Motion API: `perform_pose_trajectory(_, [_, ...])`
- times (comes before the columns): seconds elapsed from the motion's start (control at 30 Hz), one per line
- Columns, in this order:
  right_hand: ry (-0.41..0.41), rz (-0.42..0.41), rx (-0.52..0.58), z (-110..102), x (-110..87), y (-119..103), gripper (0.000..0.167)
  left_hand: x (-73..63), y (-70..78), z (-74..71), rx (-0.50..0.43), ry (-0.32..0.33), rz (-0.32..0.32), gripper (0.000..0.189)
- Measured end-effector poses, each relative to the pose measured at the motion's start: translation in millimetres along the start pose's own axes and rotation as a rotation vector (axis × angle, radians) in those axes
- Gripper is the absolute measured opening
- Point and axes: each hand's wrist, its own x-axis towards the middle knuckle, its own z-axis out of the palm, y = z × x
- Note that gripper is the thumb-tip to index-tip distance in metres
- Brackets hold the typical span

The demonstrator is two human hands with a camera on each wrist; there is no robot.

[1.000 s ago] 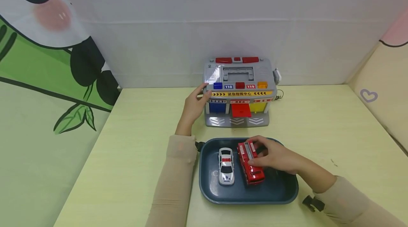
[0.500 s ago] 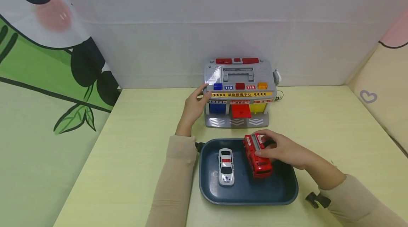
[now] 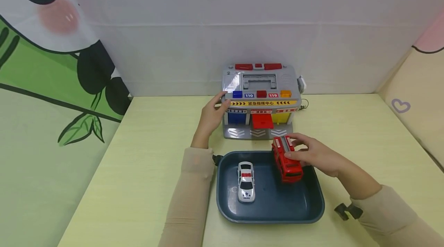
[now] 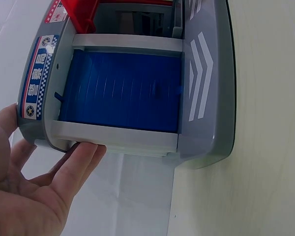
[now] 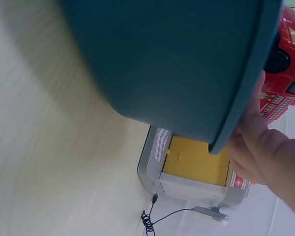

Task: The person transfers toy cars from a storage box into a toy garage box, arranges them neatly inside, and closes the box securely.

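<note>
My right hand (image 3: 317,156) grips a red toy fire truck (image 3: 288,162) by its sides, raised over the far right part of a dark blue tray (image 3: 270,216). In the right wrist view the tray's wall hides part of the hand. A white toy police car (image 3: 246,181) lies in the tray's left half. My left hand (image 3: 211,118) holds the left corner of a grey toy rescue station (image 3: 261,102), thumb and fingers on either side of it. The station's red door (image 3: 262,121) is swung outward, while its blue door (image 4: 120,91) and yellow door (image 5: 199,160) are down.
A coiled black cord (image 5: 147,221) with a grey handset (image 5: 210,213) hangs at the station's right side. The station stands near the table's back edge, before a pale wall cloth (image 3: 173,46). The light wooden tabletop (image 3: 138,185) extends on both sides of the tray.
My right hand has lifted the fire truck from beside the police car and carried it right and toward the tray's far rim. The left hand stays put on the station.
</note>
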Motion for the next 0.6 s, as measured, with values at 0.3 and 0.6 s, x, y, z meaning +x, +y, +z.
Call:
perform_pose_trajectory(0.3, [0.045, 0.015, -0.005, -14, 9.6, -2, 0.079, 0.3, 0.2, -0.7, -0.004, -0.002, 0.006, 0.054])
perform_pose_trajectory(0.6, [0.05, 0.009, 0.07, -16, 19.7, -3, 0.078, 0.5, -0.5, 0.2, -0.002, 0.004, 0.018, 0.053])
